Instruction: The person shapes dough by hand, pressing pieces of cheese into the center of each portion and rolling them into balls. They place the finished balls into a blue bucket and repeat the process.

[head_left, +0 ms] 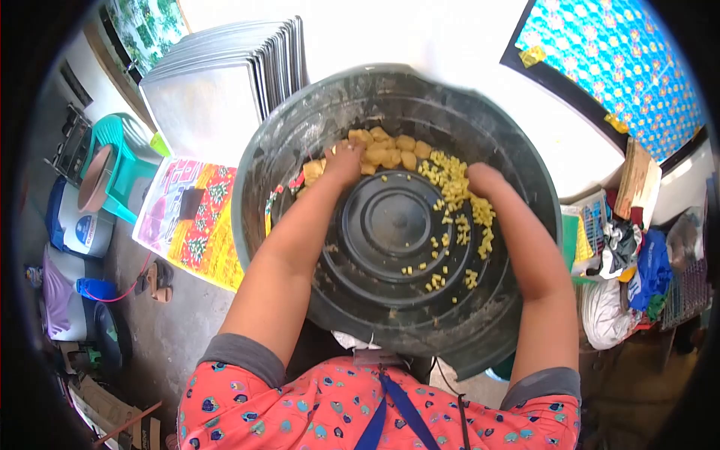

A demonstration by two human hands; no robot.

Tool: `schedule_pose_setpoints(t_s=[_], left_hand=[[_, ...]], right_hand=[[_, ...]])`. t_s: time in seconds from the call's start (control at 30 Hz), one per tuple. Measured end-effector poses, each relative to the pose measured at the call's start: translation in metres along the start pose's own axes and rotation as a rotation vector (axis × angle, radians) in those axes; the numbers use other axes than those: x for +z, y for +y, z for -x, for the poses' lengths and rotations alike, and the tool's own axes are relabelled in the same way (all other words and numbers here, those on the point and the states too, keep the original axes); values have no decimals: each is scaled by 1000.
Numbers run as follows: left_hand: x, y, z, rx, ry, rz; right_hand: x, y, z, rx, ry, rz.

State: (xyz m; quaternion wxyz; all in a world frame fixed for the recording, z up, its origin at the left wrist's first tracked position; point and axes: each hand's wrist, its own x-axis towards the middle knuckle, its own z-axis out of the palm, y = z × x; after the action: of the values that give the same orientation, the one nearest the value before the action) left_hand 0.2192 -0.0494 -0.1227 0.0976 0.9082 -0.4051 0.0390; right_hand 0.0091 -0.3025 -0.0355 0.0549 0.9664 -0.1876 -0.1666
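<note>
A large dark round basin (400,292) fills the middle of the view. Inside, along its far side, lie several tan dough lumps (388,150). My left hand (344,162) rests on the lumps at the left end, its fingertips partly hidden among them. Small yellow cut pieces (450,180) form a pile to the right of the lumps, with more scattered toward the near side. My right hand (484,180) reaches to the right edge of that pile, its fingers turned down and mostly hidden behind the hand.
Stacked metal trays (202,90) stand at the back left, above a colourful printed sheet (195,217). A green plastic chair (116,172) is at the far left. Bags and cloths (622,277) are piled right of the basin. Blue patterned cloth (615,67) lies at upper right.
</note>
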Motion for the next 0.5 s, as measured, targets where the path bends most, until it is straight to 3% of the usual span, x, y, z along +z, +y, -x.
schedule_pose_setpoints(t_s=[0.13, 0.27, 0.5], left_hand=[[-6, 11, 2, 126, 45, 9], [-2, 20, 0, 196, 169, -5], [4, 30, -3, 143, 140, 123]], right_hand=[[33, -8, -13, -37, 151, 8], [44, -11, -25, 5, 61, 76], [29, -17, -27, 46, -32, 132]])
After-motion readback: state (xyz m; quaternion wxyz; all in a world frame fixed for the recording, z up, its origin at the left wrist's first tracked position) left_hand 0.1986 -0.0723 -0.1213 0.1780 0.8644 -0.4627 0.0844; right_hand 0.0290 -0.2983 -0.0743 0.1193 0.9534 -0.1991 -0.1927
